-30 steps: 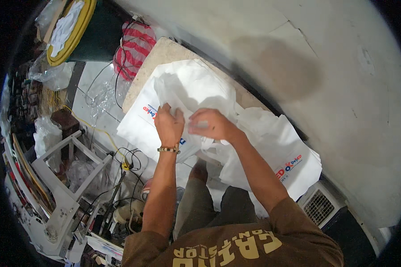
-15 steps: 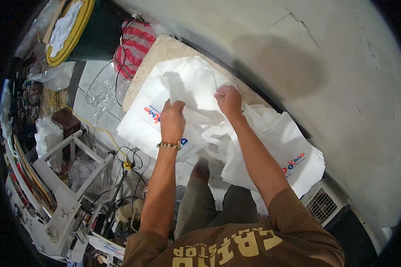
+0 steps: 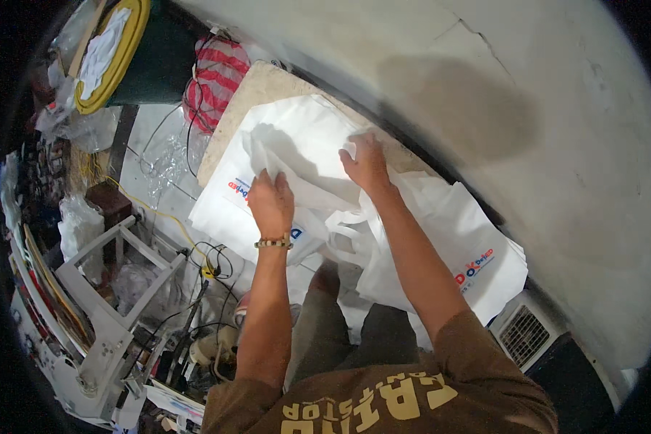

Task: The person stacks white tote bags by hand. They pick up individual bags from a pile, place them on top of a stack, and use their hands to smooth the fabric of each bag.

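White fabric bags with printed red and blue marks lie in a stack (image 3: 296,119) on a pale board. My left hand (image 3: 271,206), a beaded bracelet at its wrist, pinches a raised fold of the top bag near the print. To its right my right hand (image 3: 369,165) rests at the upper edge of the same bag, thumb and fingers apart. Another pile of white bags (image 3: 441,217) spreads to the right under my right forearm, and its loose handles (image 3: 351,235) hang between my arms.
A wall (image 3: 557,145) runs along the far right side. Left of the board are a red-striped plastic bag (image 3: 220,76), a dark bin with a yellow rim (image 3: 82,107), a grey metal frame (image 3: 116,289) and tangled cables (image 3: 217,260). A vented white unit (image 3: 524,329) stands lower right.
My right hand has loosened from a closed grip, its fingers now spread. My left hand has shifted slightly down and left with the fold of the bag.
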Demonstrator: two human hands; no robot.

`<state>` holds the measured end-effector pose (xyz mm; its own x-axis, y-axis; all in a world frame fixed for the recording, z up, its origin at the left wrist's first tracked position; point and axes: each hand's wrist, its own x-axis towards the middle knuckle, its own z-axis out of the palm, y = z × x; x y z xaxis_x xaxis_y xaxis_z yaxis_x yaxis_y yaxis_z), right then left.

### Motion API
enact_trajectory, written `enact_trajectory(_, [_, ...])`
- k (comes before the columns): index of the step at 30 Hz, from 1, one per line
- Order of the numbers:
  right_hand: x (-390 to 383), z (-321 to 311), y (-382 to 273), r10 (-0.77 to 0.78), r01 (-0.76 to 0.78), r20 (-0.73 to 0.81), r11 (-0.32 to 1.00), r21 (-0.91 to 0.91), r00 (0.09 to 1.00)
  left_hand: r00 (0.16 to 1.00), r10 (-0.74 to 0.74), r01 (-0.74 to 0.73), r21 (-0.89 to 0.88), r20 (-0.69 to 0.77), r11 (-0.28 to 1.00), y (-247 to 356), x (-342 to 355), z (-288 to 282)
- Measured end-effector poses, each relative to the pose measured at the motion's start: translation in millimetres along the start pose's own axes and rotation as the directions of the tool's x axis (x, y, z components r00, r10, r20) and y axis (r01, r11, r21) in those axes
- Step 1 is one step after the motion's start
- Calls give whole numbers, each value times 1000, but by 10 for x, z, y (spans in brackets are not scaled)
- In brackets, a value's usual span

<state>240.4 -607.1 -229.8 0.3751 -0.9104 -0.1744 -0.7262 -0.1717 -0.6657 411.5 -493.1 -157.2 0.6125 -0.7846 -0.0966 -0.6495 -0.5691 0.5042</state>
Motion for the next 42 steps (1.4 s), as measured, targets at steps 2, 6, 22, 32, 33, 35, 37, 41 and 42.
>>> enact_trajectory(2, [17,74,13,33,-38,-28,971,-237,999,998,-67,67,-60,2,996,-95,25,-73])
enact_trajectory(6, [30,154,61,96,-111,-72,961,-251,993,994,-107,111,-122,37,986,-81,64,-49])
enact_trajectory(22, [-720,-335,-923,-321,213,322,920,328,891,992,-89,103,-173,88,979,140,-135,-150])
enact_trajectory(32, [-2153,-922,-318,-98,107,-101,990,89,990,988,48,-20,189,-144,982,-1344,303,-1662])
enact_trajectory(33, [-2255,-964,-266,-34,45,-80,990,131,996,995,-57,66,121,-77,990,-1357,277,-1897])
enact_trajectory(35, [-2342,-1131,-380,34,-37,18,967,253,999,993,-114,117,121,-33,986,-1094,89,-2319])
enact_trajectory(37, [-2386,-1220,-504,73,-112,118,922,370,990,986,-166,165,125,-7,978,-806,-196,-2778])
enact_trajectory(41, [-2346,-1201,-946,11,-260,364,721,643,931,999,54,-52,248,-3,967,-12,-943,-3269])
enact_trajectory(42, [-2366,-1265,-1099,-71,-268,417,666,696,906,993,121,-116,243,-7,963,287,-1155,-3331])
